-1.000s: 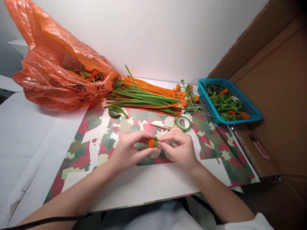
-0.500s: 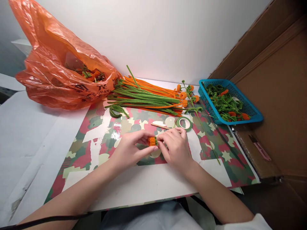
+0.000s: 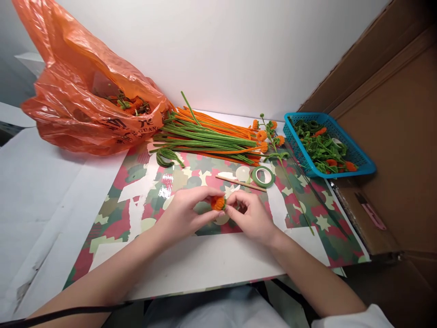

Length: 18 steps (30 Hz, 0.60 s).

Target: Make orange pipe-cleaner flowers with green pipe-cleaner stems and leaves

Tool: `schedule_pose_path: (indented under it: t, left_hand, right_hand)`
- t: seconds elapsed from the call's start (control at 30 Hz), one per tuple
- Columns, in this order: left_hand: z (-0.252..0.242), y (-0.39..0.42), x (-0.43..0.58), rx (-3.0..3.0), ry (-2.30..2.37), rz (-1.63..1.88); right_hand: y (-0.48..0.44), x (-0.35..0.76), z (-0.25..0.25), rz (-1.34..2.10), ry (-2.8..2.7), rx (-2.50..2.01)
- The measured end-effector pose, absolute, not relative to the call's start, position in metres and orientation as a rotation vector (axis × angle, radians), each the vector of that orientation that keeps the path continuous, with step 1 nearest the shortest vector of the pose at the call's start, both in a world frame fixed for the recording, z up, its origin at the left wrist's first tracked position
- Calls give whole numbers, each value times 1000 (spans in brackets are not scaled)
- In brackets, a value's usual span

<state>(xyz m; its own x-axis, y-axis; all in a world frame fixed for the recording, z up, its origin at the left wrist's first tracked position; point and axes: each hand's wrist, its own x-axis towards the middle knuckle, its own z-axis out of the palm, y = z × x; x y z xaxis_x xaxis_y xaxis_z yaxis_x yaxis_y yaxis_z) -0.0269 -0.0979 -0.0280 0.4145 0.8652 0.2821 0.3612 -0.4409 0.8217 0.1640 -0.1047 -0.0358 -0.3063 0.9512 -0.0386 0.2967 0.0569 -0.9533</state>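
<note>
Between my hands is a small orange pipe-cleaner flower with a bit of green at its right end. My left hand pinches its orange head between thumb and fingers. At the green end, the thumb and index finger of my right hand close on the flower too. A thin wooden stick and a roll of green tape lie on the mat just beyond my right hand. Farther back rests a bundle of green and orange pipe cleaners.
An orange plastic bag with pipe-cleaner pieces stands at the back left. A finished flower stem lies right of the bundle. A blue basket of green and orange pieces sits at the right, near a cardboard wall and a pink-handled tool.
My right hand's fingers have curled in and drawn back from the stick, which now shows in full. The flower has turned slightly between my hands.
</note>
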Motion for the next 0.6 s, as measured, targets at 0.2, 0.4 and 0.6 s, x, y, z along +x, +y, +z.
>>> schedule_pose_path:
  t: [0.2, 0.4, 0.6]
  left_hand:
    - [-20, -97, -31, 1867, 894, 889]
    - [-24, -98, -31, 1743, 677, 1023]
    - [-23, -100, -31, 1724, 552, 988]
  right_hand:
    - [-101, 167, -38, 1824, -1379, -989]
    - [-107, 162, -38, 1480, -1576, -851]
    - [-111, 162, -42, 1337, -1702, -835]
